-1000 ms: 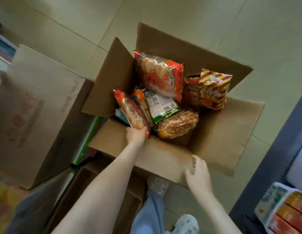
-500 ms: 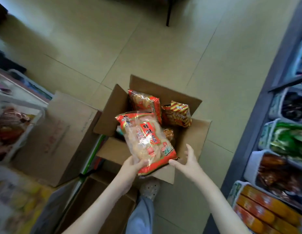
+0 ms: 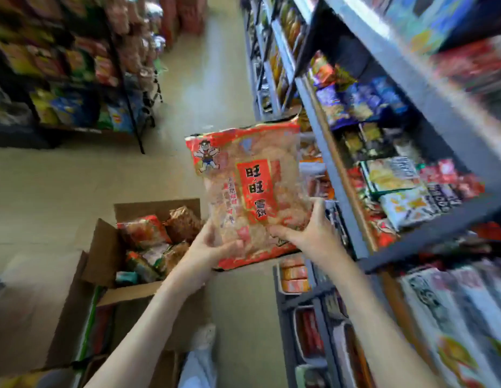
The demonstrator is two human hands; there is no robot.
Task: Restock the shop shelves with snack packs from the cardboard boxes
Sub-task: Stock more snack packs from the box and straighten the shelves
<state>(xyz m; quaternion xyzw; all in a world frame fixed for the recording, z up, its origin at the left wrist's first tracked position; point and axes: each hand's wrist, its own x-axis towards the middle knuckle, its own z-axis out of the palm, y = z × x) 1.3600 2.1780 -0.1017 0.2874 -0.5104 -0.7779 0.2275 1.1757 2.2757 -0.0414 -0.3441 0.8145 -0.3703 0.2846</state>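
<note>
Half a second on, the left hand (image 3: 213, 247) and right hand (image 3: 308, 233) both gripped the rice cracker pack (image 3: 249, 186) by its lower edge, up out of the cardboard box (image 3: 103, 253) and just beside the shelves (image 3: 439, 228), so shelving looked next.

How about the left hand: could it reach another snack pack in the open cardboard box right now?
Probably not straight away: the left hand grips the red rice cracker pack together with the right hand. The way itself looks free: the open cardboard box sits just below, nothing covering its snack packs.
</note>
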